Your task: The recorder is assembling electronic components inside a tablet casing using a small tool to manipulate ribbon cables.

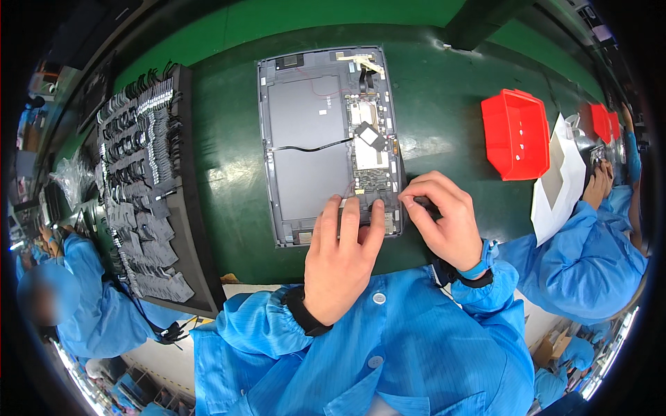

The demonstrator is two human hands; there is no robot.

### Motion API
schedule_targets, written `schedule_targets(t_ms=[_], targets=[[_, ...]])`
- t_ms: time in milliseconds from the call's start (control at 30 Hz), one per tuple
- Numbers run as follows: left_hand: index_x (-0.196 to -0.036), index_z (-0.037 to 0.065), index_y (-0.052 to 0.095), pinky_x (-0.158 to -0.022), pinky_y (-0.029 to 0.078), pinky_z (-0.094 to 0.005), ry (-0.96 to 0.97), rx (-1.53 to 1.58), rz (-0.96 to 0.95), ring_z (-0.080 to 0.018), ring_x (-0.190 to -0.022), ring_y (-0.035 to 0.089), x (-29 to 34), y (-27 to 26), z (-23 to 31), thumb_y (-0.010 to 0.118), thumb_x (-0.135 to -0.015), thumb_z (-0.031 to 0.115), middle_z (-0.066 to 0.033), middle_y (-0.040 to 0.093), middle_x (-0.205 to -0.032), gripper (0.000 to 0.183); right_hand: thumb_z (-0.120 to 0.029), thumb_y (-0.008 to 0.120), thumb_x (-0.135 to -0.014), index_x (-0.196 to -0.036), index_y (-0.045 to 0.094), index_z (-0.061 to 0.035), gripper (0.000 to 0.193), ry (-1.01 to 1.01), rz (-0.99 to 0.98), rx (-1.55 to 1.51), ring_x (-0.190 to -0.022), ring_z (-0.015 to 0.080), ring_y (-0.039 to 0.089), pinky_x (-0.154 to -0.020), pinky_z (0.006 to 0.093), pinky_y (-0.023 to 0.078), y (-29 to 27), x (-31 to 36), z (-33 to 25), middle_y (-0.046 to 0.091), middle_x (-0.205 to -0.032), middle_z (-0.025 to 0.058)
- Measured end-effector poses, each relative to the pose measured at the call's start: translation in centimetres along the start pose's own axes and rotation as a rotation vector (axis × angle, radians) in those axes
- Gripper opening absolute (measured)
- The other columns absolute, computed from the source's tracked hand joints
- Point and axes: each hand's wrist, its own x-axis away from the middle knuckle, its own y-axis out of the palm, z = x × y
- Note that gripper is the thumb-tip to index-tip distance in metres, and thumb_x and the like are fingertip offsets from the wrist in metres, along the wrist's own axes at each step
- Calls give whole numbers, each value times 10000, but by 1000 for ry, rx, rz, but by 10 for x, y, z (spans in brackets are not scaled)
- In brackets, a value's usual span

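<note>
An opened tablet-like device lies in front of me, its grey shell showing a long circuit board along the right side. On the board rests a small black square piece with a white label. A thin black cable runs from the board to the left edge. My left hand has its fingers spread, the tips on the lower end of the device. Beside the lower right edge, my right hand pinches thumb and forefinger together; anything between them is too small to make out.
A black tray with rows of dark cabled parts stands left on the green table. To the right are a red bin and a white sheet. Co-workers in blue sit on both sides.
</note>
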Motion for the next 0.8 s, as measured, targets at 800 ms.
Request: schedule_targets(t_ms=[800], targets=[[-1179,169,698,-816,547,-389,-5,132,2,-305,-1095,551,-5,-7,-12,682,-700,5,-85,541,-1148,507,-64,644,-911,-1006,657,15,124,-28,49,-35,-828,301,653,-713,356,527,2,3,2,645,-954,143]])
